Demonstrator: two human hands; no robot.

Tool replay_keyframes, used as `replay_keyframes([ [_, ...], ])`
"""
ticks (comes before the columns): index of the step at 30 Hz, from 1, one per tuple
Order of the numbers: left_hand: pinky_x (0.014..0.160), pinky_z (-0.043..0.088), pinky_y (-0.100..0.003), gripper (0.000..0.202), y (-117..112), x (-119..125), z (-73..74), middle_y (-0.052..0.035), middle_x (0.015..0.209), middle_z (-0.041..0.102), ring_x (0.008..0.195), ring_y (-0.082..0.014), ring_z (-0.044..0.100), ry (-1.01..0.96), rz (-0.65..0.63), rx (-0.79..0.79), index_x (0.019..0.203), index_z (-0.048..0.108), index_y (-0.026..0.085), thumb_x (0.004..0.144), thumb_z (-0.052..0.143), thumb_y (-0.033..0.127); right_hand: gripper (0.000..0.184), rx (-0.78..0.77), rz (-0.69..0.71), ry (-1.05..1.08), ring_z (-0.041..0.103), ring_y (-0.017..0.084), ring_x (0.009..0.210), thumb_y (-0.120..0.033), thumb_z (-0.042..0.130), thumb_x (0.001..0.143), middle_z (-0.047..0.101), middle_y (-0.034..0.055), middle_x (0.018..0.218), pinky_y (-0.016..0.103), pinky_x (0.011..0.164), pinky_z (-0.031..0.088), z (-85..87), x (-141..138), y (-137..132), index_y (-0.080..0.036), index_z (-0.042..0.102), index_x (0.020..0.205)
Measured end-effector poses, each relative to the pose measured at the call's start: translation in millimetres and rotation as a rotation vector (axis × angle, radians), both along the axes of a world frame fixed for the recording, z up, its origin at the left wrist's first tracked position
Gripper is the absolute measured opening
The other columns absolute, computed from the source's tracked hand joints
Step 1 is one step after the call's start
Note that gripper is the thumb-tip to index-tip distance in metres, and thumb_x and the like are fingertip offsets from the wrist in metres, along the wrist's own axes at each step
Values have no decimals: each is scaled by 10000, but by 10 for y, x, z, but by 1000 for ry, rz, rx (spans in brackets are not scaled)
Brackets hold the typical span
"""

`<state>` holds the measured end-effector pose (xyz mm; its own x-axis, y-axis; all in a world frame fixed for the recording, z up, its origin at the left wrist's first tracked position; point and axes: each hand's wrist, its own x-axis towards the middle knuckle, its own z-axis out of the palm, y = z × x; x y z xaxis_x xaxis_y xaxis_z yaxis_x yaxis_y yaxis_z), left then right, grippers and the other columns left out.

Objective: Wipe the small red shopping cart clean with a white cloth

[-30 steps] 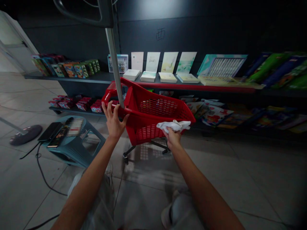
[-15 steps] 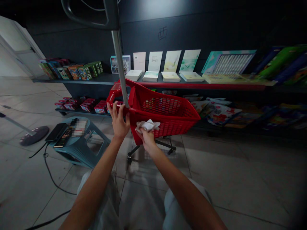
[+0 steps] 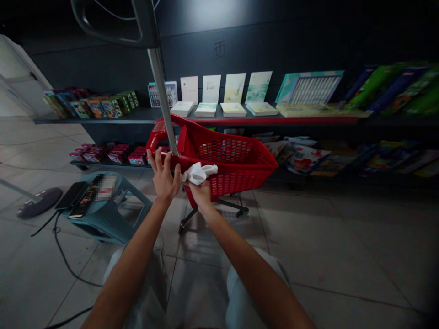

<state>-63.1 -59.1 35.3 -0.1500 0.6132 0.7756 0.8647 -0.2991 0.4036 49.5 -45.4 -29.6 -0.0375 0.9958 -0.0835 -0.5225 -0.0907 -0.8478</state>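
Right hand (image 3: 201, 194) grips white cloth (image 3: 199, 173) against the red shopping cart (image 3: 240, 177), left hand (image 3: 164, 178), fingers spread, there on the cart's handle end!

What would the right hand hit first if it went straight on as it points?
Beyond the white cloth it grips, the right hand would probably first meet the near side of the red shopping cart; whether the cloth already touches it is unclear.

The upright red cart (image 3: 240, 174) has a crumpled white cloth (image 3: 198, 173) at its near side.
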Motion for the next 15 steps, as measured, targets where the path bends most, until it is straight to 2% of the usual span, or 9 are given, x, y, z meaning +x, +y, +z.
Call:
replay_keyframes([
  [3, 1224, 365, -538, 530, 12, -7, -2, -105, 1693, 292, 1618, -311, -21, 10, 10, -6, 1457, 556, 221, 968, 566, 425, 287, -32, 23, -106, 732, 184, 783, -185, 810, 652, 769, -18, 924, 342, 750, 653, -197, -25, -22, -202, 743, 930],
  [5, 1221, 366, -543, 528, 19, -22, 1, -112, 1689, 302, 1618, -314, -8, 24, 14, -7, 1451, 564, 218, 965, 574, 421, 333, -148, 87, -131, 725, 168, 754, -117, 814, 606, 770, -13, 919, 299, 678, 643, -349, -27, -56, -196, 737, 919],
  [8, 1247, 309, -543, 510, 22, -61, 9, -110, 1682, 323, 1619, -307, 18, 48, 16, -2, 1435, 585, 230, 958, 591, 411, 397, -288, 114, -66, 734, 162, 799, -70, 818, 587, 775, -3, 947, 272, 669, 643, -515, 40, -93, -190, 717, 953],
  [11, 1260, 245, -568, 538, 31, -109, 13, -130, 1683, 319, 1617, -325, 26, 52, 27, -8, 1424, 596, 229, 935, 632, 450, 439, -315, 63, 28, 748, 174, 870, -54, 828, 594, 779, 8, 988, 283, 718, 660, -531, 251, -51, -184, 695, 992],
  [15, 1272, 163, -588, 623, 63, -175, -3, -154, 1708, 251, 1615, -337, -7, 46, 64, -8, 1421, 590, 223, 886, 691, 526, 433, -301, -128, 161, 739, 180, 991, -29, 799, 633, 773, -11, 1009, 302, 818, 674, -379, 740, 117, -201, 682, 1012],
])
